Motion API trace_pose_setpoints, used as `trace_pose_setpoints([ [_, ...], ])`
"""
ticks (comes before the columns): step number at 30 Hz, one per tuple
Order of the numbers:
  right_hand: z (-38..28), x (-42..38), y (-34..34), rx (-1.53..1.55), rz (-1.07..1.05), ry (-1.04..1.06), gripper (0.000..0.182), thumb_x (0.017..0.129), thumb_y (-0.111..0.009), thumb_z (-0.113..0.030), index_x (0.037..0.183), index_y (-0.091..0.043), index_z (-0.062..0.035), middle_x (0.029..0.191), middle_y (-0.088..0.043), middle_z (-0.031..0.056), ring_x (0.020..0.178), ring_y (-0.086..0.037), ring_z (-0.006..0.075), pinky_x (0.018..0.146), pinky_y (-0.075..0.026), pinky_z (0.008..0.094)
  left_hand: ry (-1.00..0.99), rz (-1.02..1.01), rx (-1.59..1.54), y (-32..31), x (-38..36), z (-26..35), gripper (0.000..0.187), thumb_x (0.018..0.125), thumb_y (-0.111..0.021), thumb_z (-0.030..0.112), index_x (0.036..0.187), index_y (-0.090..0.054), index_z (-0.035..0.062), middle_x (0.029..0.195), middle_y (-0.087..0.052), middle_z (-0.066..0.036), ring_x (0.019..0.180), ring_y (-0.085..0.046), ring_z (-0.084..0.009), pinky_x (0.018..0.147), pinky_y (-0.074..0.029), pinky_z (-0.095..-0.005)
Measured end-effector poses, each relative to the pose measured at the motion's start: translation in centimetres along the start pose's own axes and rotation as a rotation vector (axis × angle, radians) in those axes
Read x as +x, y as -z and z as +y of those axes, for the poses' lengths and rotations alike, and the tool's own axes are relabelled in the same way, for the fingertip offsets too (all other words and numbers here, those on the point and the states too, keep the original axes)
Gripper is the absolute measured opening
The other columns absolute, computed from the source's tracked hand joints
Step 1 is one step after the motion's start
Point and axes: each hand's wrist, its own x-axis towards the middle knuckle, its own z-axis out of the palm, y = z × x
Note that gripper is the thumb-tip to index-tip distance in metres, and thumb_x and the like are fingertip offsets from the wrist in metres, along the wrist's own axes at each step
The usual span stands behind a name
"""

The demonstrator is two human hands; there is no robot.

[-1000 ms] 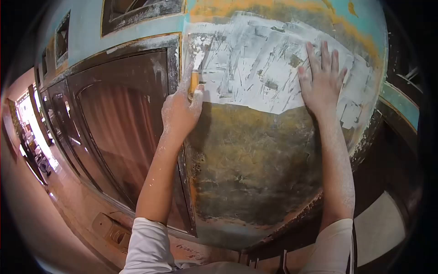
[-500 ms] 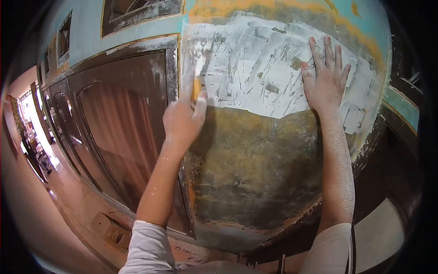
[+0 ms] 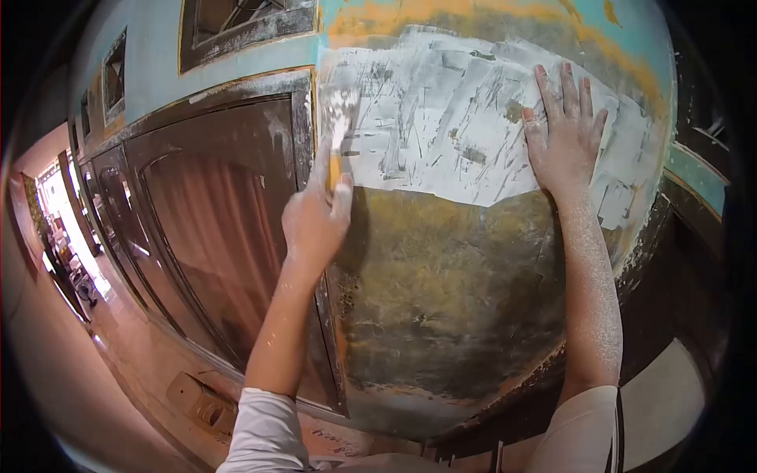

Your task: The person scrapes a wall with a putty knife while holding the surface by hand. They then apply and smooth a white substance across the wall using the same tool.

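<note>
left hand (image 3: 317,217) grips scraper (image 3: 339,134) | right hand (image 3: 566,138) flat on wall (image 3: 441,260)

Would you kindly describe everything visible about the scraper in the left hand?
The scraper has a yellow-orange handle and a flat blade smeared with white filler. It stands nearly upright, blade up, laid against the left edge of the white patch on the wall, beside the dark door frame. The dusty left hand grips its handle, hiding most of it.

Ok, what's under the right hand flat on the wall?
The right hand lies spread on the white filler patch, which shows all around its fingers. The wall under the palm itself is covered. The left hand holds the scraper at the patch's left edge.
</note>
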Motion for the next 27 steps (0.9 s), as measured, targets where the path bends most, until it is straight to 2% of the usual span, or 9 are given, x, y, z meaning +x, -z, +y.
trace_pose_setpoints([
  [5,0.0,0.0,-0.2,-0.003,-0.005,-0.005,0.058,0.100,-0.045,-0.046,0.155,-0.028,-0.0375,0.164,-0.022,0.0003,0.151,-0.017,0.0284,0.120,-0.012,0.0606,-0.142,0.146,-0.003,2.3,5.0,0.9,0.054,0.096,-0.054,0.031,0.148,-0.045,0.0160,0.077,-0.066,-0.021,0.069,-0.066,-0.0327,0.069,-0.051,-0.0397],
  [9,-0.1,-0.6,-0.1,-0.009,-0.030,-0.011,0.059,0.100,-0.046,-0.045,0.156,-0.027,-0.0365,0.164,-0.021,0.0011,0.151,-0.016,0.0288,0.120,-0.012,0.0608,-0.090,0.015,0.008,-0.2,-1.0,-0.8,0.059,0.096,-0.053,0.027,0.151,-0.039,0.0141,0.064,-0.062,-0.019,0.056,-0.064,-0.0322,0.060,-0.051,-0.0418],
  [11,-0.1,-1.4,-0.4,0.020,-0.033,-0.013,0.063,0.099,-0.048,-0.047,0.156,-0.022,-0.0401,0.165,-0.018,-0.0008,0.152,-0.015,0.0276,0.120,-0.012,0.0609,0.000,-0.089,-0.038,-3.2,-6.7,-2.4,0.067,0.095,-0.056,0.034,0.155,-0.031,0.0197,0.059,-0.061,-0.018,0.058,-0.064,-0.0391,0.060,-0.052,-0.0478],
  [13,-0.1,-2.1,-0.2,0.024,-0.031,-0.015,0.063,0.099,-0.048,-0.046,0.156,-0.023,-0.0392,0.165,-0.017,-0.0006,0.152,-0.014,0.0278,0.120,-0.013,0.0613,-0.183,0.047,-0.066,-8.1,-10.8,-6.0,0.067,0.094,-0.057,0.032,0.155,-0.031,0.0188,0.061,-0.061,-0.018,0.057,-0.064,-0.0382,0.058,-0.051,-0.0471],
  [15,-0.1,-2.7,0.2,0.054,-0.070,-0.002,0.064,0.099,-0.049,-0.045,0.156,-0.023,-0.0380,0.165,-0.016,-0.0004,0.152,-0.014,0.0281,0.120,-0.013,0.0615,0.013,-0.116,-0.115,-6.6,-10.4,-3.9,0.067,0.095,-0.058,0.033,0.155,-0.032,0.0179,0.061,-0.061,-0.017,0.055,-0.062,-0.0378,0.056,-0.049,-0.0467],
  [20,0.0,-4.0,0.5,0.067,-0.111,-0.010,0.063,0.098,-0.050,-0.043,0.156,-0.027,-0.0365,0.165,-0.017,0.0001,0.152,-0.012,0.0284,0.119,-0.012,0.0620,-0.048,-0.050,-0.200,-4.8,-7.1,-2.9,0.066,0.094,-0.058,0.030,0.154,-0.033,0.0169,0.058,-0.059,-0.017,0.052,-0.060,-0.0364,0.055,-0.048,-0.0445],
  [23,0.0,-5.1,1.0,0.063,-0.123,-0.001,0.062,0.097,-0.051,-0.037,0.156,-0.030,-0.0300,0.164,-0.021,0.0056,0.151,-0.016,0.0328,0.119,-0.012,0.0625,-0.107,-0.025,-0.105,-6.4,-10.3,-4.1,0.068,0.092,-0.061,0.028,0.154,-0.034,0.0158,0.060,-0.059,-0.018,0.053,-0.060,-0.0361,0.055,-0.048,-0.0446],
  [25,-0.1,-5.9,1.0,0.072,-0.129,-0.009,0.063,0.097,-0.051,-0.036,0.156,-0.029,-0.0295,0.164,-0.020,0.0057,0.151,-0.015,0.0331,0.119,-0.010,0.0626,0.013,-0.139,-0.206,-7.6,-13.0,-4.5,0.068,0.092,-0.062,0.027,0.153,-0.035,0.0152,0.061,-0.060,-0.020,0.053,-0.061,-0.0364,0.055,-0.048,-0.0434],
  [27,-0.3,-6.6,1.2,0.077,-0.163,-0.026,0.064,0.097,-0.051,-0.035,0.156,-0.029,-0.0284,0.164,-0.019,0.0060,0.151,-0.014,0.0335,0.119,-0.008,0.0622,0.000,-0.160,-0.165,-7.6,-12.5,-4.1,0.064,0.092,-0.060,0.020,0.151,-0.039,0.0084,0.065,-0.058,-0.017,0.052,-0.055,-0.0236,0.055,-0.046,-0.0352],
])
